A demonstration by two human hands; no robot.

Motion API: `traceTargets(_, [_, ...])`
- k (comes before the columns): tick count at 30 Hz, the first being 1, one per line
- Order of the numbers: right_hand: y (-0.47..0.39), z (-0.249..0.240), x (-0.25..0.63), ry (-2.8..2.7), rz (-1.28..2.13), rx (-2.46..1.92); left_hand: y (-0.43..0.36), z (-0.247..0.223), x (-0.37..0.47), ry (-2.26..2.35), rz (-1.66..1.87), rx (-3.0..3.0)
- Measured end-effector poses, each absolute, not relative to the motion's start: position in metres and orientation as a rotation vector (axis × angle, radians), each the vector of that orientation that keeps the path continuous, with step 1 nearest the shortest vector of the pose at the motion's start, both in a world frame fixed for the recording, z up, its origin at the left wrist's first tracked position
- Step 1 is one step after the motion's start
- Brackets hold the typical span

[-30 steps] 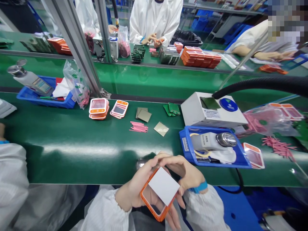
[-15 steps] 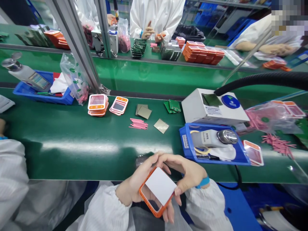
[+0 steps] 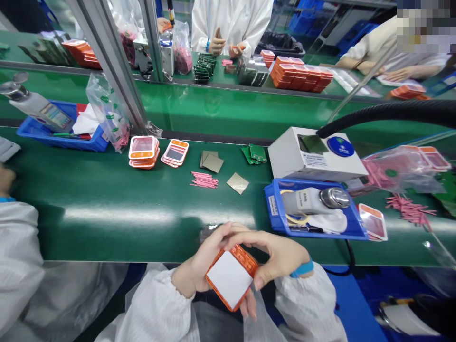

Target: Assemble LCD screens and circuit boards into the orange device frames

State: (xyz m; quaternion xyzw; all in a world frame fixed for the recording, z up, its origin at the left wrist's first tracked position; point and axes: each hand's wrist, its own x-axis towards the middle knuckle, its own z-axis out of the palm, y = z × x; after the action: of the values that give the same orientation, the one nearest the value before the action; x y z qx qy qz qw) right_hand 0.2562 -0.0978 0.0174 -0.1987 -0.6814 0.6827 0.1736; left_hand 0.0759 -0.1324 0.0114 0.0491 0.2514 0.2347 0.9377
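An orange plastic housing (image 3: 243, 256), open side up, is tilted in front of my body at the table's near edge. A white square sheet (image 3: 230, 279) lies inside it and covers the window. My left hand (image 3: 199, 266) wraps round the housing from the left and beneath, with some fingertips showing below its right corner. My right hand (image 3: 280, 259) arches over the far side, its thumb at the housing's right edge and its fingers near the top corner. A clear, shiny piece (image 3: 209, 232) lies on the table just behind my left hand.
Beyond my hands are pink strips (image 3: 204, 180), grey-brown square plates (image 3: 213, 162), green circuit boards (image 3: 255, 154) and stacked orange-and-white panels (image 3: 143, 153). A blue tray (image 3: 272, 216) with a bottle stands right, before a white box (image 3: 285, 152). Co-workers sit opposite; a sleeve (image 3: 17, 237) is at left.
The white sheet has shifted toward the near left within the housing and now hides the window that showed before. The housing's ribbed far end is now exposed.
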Motion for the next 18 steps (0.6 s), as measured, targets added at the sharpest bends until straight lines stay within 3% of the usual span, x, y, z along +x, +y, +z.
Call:
traceTargets(7, [-0.114, 0.031, 0.257, -2.032, 1.808, -0.751, -0.131, 0.005, 0.071, 0.457, 0.439, 0.150])
traceTargets(12, [-0.128, 0.038, 0.259, -1.761, 1.749, -0.900, -0.131, 0.016, 0.061, 0.453, 0.537, 0.270])
traceTargets(18, [-0.123, 0.032, 0.253, -1.308, 1.444, -1.178, -0.128, 0.036, 0.042, 0.830, 0.725, 0.345])
